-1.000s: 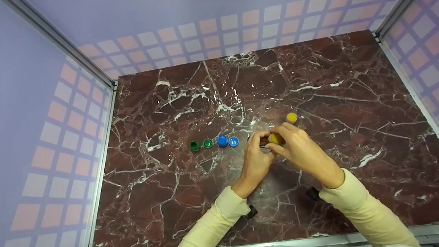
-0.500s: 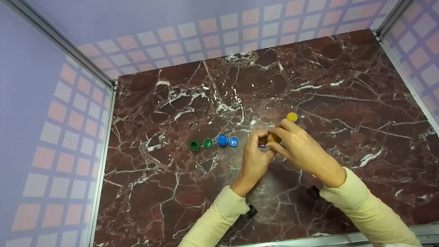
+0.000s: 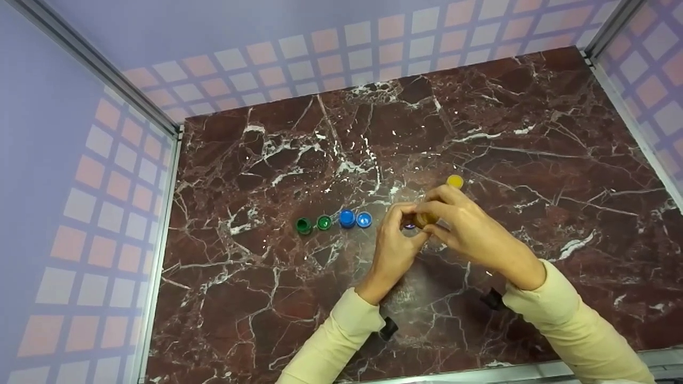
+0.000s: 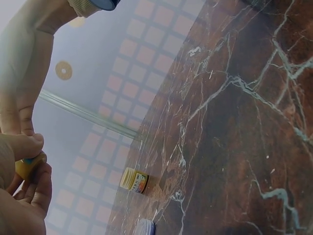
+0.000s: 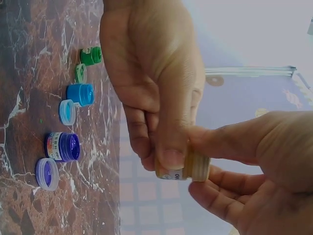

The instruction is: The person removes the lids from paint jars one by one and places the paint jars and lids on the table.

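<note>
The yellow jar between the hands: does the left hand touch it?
Touching: in the right wrist view, the left hand presses its thumb against the yellow jar.

The left arm (image 3: 339,336) and the right arm (image 3: 568,320) reach forward from the lower edge of the head view and lean toward each other. The left hand (image 3: 396,240) and the right hand (image 3: 472,229) come close at the fingertips, both pinching with bent fingers and thumb.

On the marbled tabletop (image 3: 240,304), an open blue jar (image 3: 347,218) has a green lid (image 3: 324,223) and green jar (image 3: 303,226) leftward, a blue lid (image 3: 364,220) just right, a purple jar (image 5: 62,147) and purple lid (image 5: 47,174) farther right, and a checked wall (image 3: 331,45) behind.
</note>
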Demonstrator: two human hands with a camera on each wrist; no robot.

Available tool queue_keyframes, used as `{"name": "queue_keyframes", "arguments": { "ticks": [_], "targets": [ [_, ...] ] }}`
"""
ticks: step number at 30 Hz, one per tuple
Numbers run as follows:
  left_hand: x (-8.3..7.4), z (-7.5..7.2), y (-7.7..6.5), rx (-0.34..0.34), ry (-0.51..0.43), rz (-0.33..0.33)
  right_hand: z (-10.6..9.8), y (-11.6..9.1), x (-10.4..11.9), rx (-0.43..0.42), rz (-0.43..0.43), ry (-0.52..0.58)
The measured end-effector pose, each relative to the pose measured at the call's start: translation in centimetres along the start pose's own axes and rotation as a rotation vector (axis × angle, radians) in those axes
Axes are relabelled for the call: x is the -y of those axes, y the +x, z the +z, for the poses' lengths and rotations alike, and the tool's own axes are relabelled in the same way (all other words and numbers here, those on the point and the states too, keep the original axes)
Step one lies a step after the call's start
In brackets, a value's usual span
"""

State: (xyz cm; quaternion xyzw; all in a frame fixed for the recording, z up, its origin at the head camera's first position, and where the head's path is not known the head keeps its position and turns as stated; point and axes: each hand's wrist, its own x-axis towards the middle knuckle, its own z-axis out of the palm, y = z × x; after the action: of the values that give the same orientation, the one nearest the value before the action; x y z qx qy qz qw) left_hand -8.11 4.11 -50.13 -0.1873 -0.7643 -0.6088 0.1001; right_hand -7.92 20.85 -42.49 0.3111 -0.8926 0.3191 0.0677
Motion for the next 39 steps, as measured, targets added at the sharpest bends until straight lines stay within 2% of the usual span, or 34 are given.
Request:
{"name": "queue_keyframes", "arguments": {
  "ticks": [3, 5, 12, 16, 20, 25, 32, 39],
  "targets": [
    [0.1, -0.1, -0.1, 0.006, -0.010, -0.006, 0.0, -0.1, 0.0, 0.020, 0.017, 0.012],
    [0.1, -0.2, 0.0, 0.005, -0.014, -0.008, 0.0, -0.1, 0.0, 0.002, 0.037, 0.017],
    [0.2, -0.1, 0.1, -0.032, -0.011, 0.016, 0.6, 0.4, 0.3, -0.186, 0.119, -0.059],
    [0.2, 0.0, 0.2, -0.051, 0.012, 0.016, 1.3, 0.6, 0.7, -0.219, 0.154, -0.099],
    [0.1, 0.0, 0.2, -0.046, 0.029, -0.002, 1.8, 0.7, 1.1, -0.209, 0.191, -0.114],
    [0.0, 0.0, 0.2, -0.046, 0.037, -0.001, 2.0, 0.7, 1.4, -0.189, 0.187, -0.149],
    [0.1, 0.1, 0.2, -0.036, 0.028, 0.010, 1.3, 0.5, 1.4, -0.130, 0.119, -0.141],
    [0.0, -0.2, 0.5, -0.018, 0.024, -0.009, 0.4, 0.6, 1.0, -0.060, 0.023, -0.123]
  ]
}}
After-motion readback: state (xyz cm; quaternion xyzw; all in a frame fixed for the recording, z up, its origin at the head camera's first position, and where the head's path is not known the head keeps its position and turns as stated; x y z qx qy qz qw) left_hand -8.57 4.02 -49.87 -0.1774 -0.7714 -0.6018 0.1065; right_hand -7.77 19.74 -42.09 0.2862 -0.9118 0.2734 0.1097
